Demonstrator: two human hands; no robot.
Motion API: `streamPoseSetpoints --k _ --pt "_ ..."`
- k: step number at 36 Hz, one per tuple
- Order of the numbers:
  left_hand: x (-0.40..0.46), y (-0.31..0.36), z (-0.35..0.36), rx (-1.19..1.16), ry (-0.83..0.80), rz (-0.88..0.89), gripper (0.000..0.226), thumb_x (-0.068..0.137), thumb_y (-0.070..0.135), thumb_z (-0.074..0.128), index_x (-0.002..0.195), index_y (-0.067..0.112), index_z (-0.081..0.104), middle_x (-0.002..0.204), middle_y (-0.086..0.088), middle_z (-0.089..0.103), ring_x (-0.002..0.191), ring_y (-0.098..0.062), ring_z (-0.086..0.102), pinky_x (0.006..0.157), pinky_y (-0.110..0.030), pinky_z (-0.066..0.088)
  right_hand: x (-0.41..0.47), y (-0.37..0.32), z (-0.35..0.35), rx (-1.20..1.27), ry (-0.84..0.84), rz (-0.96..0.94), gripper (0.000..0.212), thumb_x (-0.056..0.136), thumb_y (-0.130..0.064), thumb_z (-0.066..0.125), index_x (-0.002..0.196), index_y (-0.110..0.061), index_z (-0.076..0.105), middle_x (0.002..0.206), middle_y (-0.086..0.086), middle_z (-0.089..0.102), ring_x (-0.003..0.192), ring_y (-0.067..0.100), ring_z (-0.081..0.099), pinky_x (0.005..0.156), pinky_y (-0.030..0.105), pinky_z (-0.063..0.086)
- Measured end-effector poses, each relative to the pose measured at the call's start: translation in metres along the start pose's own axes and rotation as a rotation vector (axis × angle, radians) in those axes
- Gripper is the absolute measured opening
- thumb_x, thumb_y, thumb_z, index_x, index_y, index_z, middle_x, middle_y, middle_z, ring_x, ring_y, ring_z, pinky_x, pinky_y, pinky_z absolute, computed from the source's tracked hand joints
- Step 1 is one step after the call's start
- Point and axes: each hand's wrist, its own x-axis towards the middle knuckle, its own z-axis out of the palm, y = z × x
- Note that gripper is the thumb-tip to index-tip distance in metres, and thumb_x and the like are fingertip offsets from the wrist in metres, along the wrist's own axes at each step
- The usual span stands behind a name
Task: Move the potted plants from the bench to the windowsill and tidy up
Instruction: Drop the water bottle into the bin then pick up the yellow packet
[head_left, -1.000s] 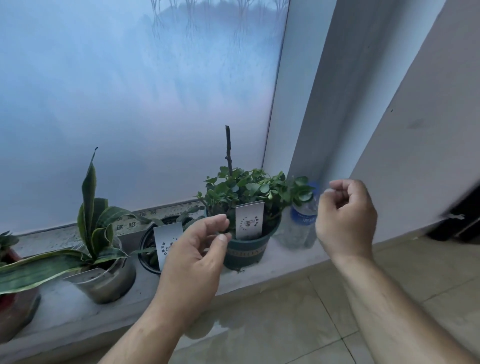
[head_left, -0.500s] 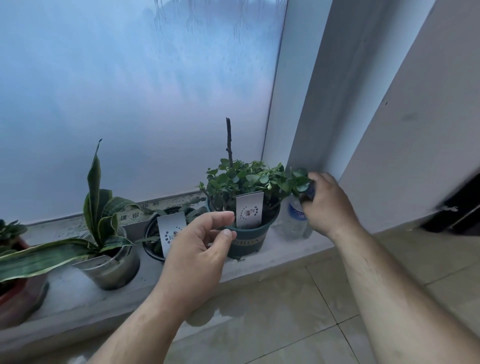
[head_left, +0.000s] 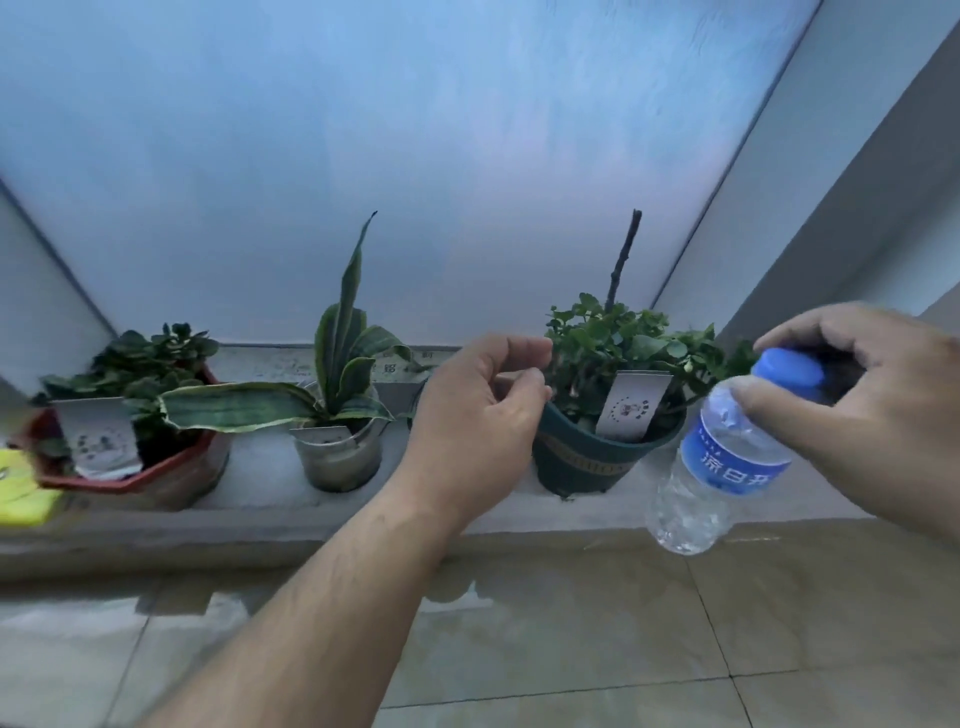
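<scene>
The right hand (head_left: 878, 415) pinches a water bottle (head_left: 719, 462) by its blue cap, its blue label bearing Chinese characters. The left hand (head_left: 478, 431) hovers loosely curled, holding nothing, just left of the dark green potted plant (head_left: 597, 447) on the grey windowsill (head_left: 260, 499) under frosted glass.

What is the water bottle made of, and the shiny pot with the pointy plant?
The water bottle looks like thin clear plastic: you can see through it, and it has a blue cap and a printed blue label. The shiny pot looks like bare metal, perhaps a tin can, with a dull silver-grey sheen; the picture is too blurry to be sure.
</scene>
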Motion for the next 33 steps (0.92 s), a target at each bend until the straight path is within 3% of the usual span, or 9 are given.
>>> streamPoseSetpoints --k 4,8,15,17,19,24,30,33 --pt "-0.004 0.001 -0.022 -0.009 0.112 0.029 0.019 0.095 0.019 0.058 0.105 0.031 0.068 0.101 0.014 0.073 0.088 -0.006 0.073 0.064 -0.015 0.055 -0.008 -0.037 0.014 0.147 -0.139 -0.058 0.043 0.065 -0.066 0.071 0.103 -0.047 0.066 0.090 -0.026 0.069 0.069 0.007 0.068 0.050 0.030 0.054" --pt "-0.020 0.002 -0.055 0.039 0.246 0.040 0.020 0.090 0.022 0.056 0.099 0.037 0.066 0.099 0.015 0.072 0.083 -0.011 0.073 0.065 -0.023 0.060 -0.014 -0.078 0.043 0.256 -0.296 -0.149 0.048 0.064 -0.066 0.072 0.106 -0.044 0.067 0.082 -0.022 0.073 0.059 0.008 0.069 0.045 0.028 0.055" --pt "-0.057 0.016 -0.135 0.218 0.515 0.017 0.023 0.092 0.014 0.057 0.097 0.036 0.064 0.098 0.010 0.073 0.076 -0.010 0.073 0.061 -0.024 0.056 -0.021 -0.158 0.101 0.526 -0.515 -0.369 0.034 0.063 -0.054 0.076 0.093 -0.039 0.069 0.081 -0.011 0.073 0.057 0.010 0.068 0.059 0.035 0.059" --pt "-0.075 0.025 -0.160 0.272 0.575 0.006 0.022 0.092 0.014 0.057 0.100 0.032 0.065 0.099 0.008 0.074 0.076 -0.011 0.073 0.065 -0.034 0.060 -0.025 -0.186 0.116 0.594 -0.555 -0.430 0.029 0.066 -0.048 0.081 0.089 -0.035 0.069 0.078 -0.009 0.071 0.053 0.008 0.063 0.051 0.028 0.051" --pt "-0.098 0.035 -0.185 0.359 0.628 -0.005 0.022 0.090 0.016 0.057 0.100 0.034 0.065 0.100 0.009 0.074 0.080 -0.015 0.074 0.074 -0.041 0.062 -0.031 -0.215 0.130 0.633 -0.568 -0.501 0.024 0.070 -0.042 0.083 0.088 -0.033 0.070 0.080 -0.010 0.070 0.058 0.009 0.063 0.053 0.025 0.049" --pt "-0.169 0.069 -0.245 0.452 0.814 -0.034 0.020 0.093 0.015 0.058 0.105 0.028 0.066 0.101 0.006 0.074 0.077 -0.008 0.074 0.068 -0.024 0.057 -0.060 -0.293 0.157 0.724 -0.608 -0.673 0.020 0.073 -0.040 0.080 0.087 -0.029 0.071 0.080 -0.009 0.069 0.068 0.006 0.062 0.061 0.020 0.049" --pt "-0.248 0.089 -0.277 0.407 1.033 -0.060 0.022 0.092 0.012 0.059 0.100 0.031 0.068 0.100 0.007 0.076 0.078 -0.011 0.075 0.061 -0.018 0.056 -0.111 -0.367 0.188 0.812 -0.627 -0.815 0.019 0.076 -0.034 0.079 0.089 -0.023 0.072 0.084 -0.007 0.066 0.075 0.007 0.059 0.068 0.026 0.048" --pt "-0.275 0.082 -0.288 0.415 1.083 -0.113 0.025 0.095 0.007 0.058 0.102 0.029 0.068 0.099 0.009 0.076 0.077 -0.011 0.075 0.059 -0.014 0.054 -0.140 -0.389 0.213 0.757 -0.681 -0.900 0.022 0.079 -0.036 0.076 0.096 -0.023 0.070 0.090 -0.009 0.062 0.081 0.008 0.056 0.070 0.021 0.044"
